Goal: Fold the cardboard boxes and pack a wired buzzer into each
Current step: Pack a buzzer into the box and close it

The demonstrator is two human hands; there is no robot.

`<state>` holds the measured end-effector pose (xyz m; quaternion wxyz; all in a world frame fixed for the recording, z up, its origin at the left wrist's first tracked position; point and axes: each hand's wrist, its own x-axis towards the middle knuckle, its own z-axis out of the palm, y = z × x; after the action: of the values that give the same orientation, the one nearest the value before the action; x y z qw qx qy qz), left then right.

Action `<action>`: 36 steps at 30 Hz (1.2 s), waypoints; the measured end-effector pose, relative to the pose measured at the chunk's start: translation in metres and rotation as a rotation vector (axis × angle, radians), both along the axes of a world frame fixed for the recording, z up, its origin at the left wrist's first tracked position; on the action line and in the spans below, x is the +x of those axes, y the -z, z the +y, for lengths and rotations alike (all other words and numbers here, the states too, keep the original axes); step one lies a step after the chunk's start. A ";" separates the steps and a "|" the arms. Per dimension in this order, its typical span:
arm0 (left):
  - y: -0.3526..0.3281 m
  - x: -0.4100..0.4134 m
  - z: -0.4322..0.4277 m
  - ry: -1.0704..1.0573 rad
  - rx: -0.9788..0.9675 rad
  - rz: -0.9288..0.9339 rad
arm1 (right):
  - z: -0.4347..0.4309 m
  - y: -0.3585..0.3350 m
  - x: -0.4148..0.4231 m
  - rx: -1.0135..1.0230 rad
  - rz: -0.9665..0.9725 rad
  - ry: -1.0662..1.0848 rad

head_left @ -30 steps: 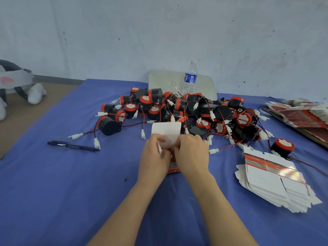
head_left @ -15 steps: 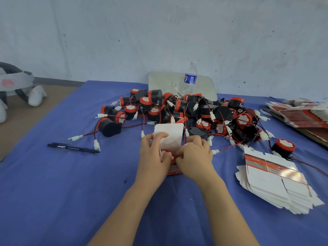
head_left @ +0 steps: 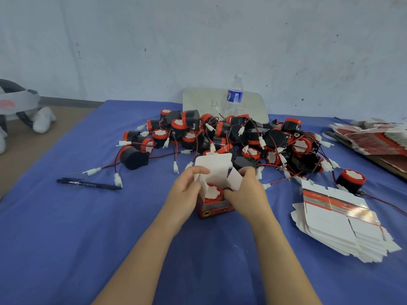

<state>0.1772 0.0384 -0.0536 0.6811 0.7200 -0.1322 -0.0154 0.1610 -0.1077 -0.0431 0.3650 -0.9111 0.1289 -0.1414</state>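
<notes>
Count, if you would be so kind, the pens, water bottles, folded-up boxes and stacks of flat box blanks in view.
Pen: 1
Water bottle: 1
Folded-up box, with a buzzer inside and its lid open: 1
Stacks of flat box blanks: 2
Total: 5

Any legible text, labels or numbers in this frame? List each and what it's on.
"4", likely: red handwriting on the board behind the bottle.
Label on the bottle: too small to read.
Red front of the box: print blurred.
White print on the pen: too small.
Print on the flat boxes: blurred.
</notes>
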 end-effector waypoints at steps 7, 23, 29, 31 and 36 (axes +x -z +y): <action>0.007 0.003 0.002 -0.031 0.079 -0.103 | -0.010 -0.008 -0.014 0.045 -0.046 -0.233; 0.015 0.006 0.001 -0.226 0.083 -0.118 | 0.010 0.006 -0.006 0.122 -0.121 -0.249; 0.013 0.007 0.008 -0.132 0.093 -0.162 | 0.010 0.013 -0.005 0.186 -0.155 -0.208; 0.012 0.007 0.009 -0.088 0.077 -0.144 | 0.011 0.010 -0.007 0.198 -0.202 -0.251; 0.008 0.010 0.022 0.089 0.092 -0.056 | 0.004 0.008 -0.009 -0.042 -0.095 -0.465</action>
<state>0.1870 0.0606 -0.0620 0.6421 0.7440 -0.1820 -0.0316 0.1520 -0.1040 -0.0513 0.3745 -0.9159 -0.1047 -0.0991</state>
